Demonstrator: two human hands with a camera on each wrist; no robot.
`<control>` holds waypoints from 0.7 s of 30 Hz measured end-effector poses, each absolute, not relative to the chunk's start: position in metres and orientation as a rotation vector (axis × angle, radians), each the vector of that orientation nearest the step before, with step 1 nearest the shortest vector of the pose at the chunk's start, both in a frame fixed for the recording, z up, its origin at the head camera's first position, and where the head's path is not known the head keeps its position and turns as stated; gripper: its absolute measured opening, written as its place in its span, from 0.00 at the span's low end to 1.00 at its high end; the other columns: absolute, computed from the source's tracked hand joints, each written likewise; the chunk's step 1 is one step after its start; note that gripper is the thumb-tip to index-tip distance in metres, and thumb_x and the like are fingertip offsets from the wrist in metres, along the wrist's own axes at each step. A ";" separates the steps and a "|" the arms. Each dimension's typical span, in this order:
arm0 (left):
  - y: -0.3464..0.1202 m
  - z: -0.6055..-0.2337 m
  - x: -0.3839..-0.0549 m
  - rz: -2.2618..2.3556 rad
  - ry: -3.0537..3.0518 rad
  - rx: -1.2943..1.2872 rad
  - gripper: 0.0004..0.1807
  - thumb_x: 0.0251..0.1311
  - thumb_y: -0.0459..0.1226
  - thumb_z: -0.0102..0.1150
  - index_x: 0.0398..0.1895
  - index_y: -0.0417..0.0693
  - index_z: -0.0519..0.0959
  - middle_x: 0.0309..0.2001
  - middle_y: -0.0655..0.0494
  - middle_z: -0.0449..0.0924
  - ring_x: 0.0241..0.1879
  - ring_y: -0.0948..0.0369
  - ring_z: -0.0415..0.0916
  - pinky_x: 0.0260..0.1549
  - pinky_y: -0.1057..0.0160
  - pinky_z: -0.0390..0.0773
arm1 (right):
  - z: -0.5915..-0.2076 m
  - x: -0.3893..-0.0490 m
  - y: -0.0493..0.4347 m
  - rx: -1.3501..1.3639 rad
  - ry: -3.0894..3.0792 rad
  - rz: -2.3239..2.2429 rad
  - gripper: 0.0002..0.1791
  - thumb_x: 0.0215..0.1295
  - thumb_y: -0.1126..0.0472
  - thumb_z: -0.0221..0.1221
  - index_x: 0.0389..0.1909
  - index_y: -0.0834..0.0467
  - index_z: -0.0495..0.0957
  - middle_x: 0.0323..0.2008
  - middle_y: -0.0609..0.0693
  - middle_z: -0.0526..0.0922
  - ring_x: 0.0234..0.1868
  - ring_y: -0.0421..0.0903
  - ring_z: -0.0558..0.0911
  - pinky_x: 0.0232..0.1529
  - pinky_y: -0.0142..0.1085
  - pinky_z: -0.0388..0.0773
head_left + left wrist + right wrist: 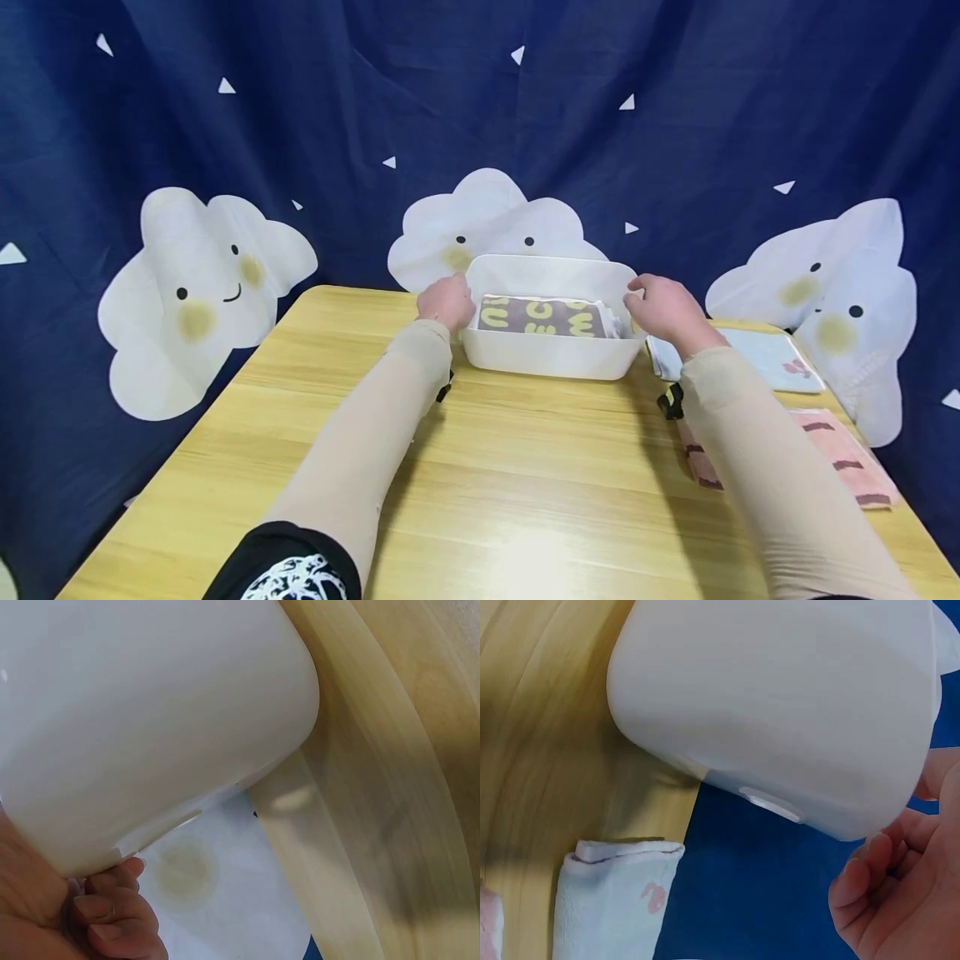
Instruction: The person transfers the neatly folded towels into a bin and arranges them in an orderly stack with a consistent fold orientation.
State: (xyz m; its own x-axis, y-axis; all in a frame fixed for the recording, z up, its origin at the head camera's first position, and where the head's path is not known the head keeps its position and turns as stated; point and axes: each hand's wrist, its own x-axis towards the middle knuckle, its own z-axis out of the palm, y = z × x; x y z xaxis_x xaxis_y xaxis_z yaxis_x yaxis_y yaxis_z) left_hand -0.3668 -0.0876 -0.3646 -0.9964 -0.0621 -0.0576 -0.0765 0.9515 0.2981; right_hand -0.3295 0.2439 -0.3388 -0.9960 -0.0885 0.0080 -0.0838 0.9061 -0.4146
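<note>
1. We see the left hand [447,302] pinching one end of the white bin [543,357].
2. The right hand [669,308] pinches the opposite end.
3. The bin is at the far side of the tabletop [540,467] — whether it touches, we cannot tell.
4. Inside it lies a lettered towel [540,317].
5. Rightward, we find the blue towel [772,358] and, nearer, the pink towel [840,458].

In front of the box [543,358], between the left arm [360,433] and right arm [780,467], a hand could pass over the table [525,450]. At the box ends, the left hand [447,302] and right hand [667,308] blocked the way; behind, the curtain [465,83] was an obstacle. On the right, the blue towel [772,358] and pink towel [840,454] took space. From above, one could reach the grey cloth [540,318] inside.
</note>
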 end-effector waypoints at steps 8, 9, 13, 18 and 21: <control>-0.084 -0.366 -0.365 0.445 3.045 -0.112 0.19 0.70 0.39 0.56 0.61 0.45 0.73 0.50 0.49 0.81 0.50 0.51 0.78 0.47 0.49 0.78 | -0.338 -0.316 0.257 -0.186 3.098 -0.627 0.27 0.75 0.52 0.45 0.65 0.66 0.71 0.55 0.68 0.78 0.52 0.64 0.77 0.52 0.62 0.72; -0.084 -0.366 -0.365 0.445 3.052 -0.112 0.18 0.70 0.39 0.56 0.60 0.45 0.73 0.49 0.49 0.81 0.49 0.52 0.78 0.46 0.49 0.78 | -0.337 -0.314 0.260 -0.204 3.104 -0.624 0.27 0.75 0.52 0.46 0.65 0.66 0.71 0.52 0.67 0.79 0.48 0.62 0.78 0.49 0.60 0.73; -0.084 -0.365 -0.364 0.436 3.072 -0.107 0.16 0.70 0.38 0.55 0.58 0.45 0.74 0.46 0.49 0.81 0.46 0.52 0.79 0.44 0.50 0.79 | -0.336 -0.303 0.269 -0.263 3.118 -0.619 0.27 0.76 0.52 0.47 0.65 0.68 0.70 0.35 0.58 0.82 0.33 0.54 0.79 0.38 0.53 0.73; -0.086 -0.364 -0.364 0.437 3.067 -0.114 0.17 0.71 0.39 0.55 0.59 0.44 0.74 0.46 0.50 0.81 0.45 0.53 0.79 0.43 0.51 0.79 | -0.336 -0.289 0.283 -0.305 3.121 -0.592 0.27 0.76 0.53 0.48 0.64 0.68 0.71 0.34 0.56 0.81 0.31 0.52 0.77 0.36 0.50 0.72; -0.087 -0.365 -0.365 0.437 3.070 -0.121 0.18 0.73 0.40 0.53 0.61 0.45 0.73 0.48 0.49 0.81 0.46 0.52 0.79 0.43 0.51 0.79 | -0.339 -0.280 0.292 -0.317 3.108 -0.560 0.29 0.76 0.49 0.49 0.64 0.68 0.70 0.33 0.55 0.79 0.30 0.51 0.75 0.33 0.47 0.70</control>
